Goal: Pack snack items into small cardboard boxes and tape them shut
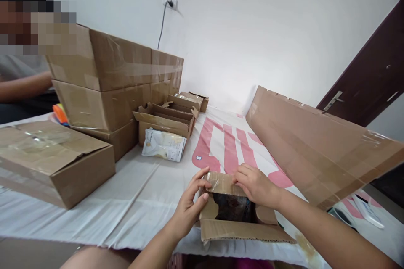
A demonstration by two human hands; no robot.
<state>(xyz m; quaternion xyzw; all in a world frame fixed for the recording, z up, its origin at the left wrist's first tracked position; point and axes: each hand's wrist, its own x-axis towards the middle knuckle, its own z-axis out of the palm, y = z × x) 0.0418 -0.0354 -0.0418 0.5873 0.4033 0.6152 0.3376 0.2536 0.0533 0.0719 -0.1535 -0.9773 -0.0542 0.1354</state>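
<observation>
A small cardboard box [246, 232] stands near the front edge of the cloth-covered table, its front flap folded out toward me. My left hand [191, 204] grips the left end of the far flap [221, 182], which has clear tape on it. My right hand [254, 184] pinches the same flap near its right end, fingers closed. Between the side flaps, something dark and shiny [233, 207] shows inside; its kind cannot be made out.
Taped cartons [123, 61] are stacked at the left, with a closed carton [57, 155] in front. A white packet [164, 145] leans against an open box [164, 118]. A large cardboard panel [315, 143] stands at the right. Another person's arm [27, 86] shows far left.
</observation>
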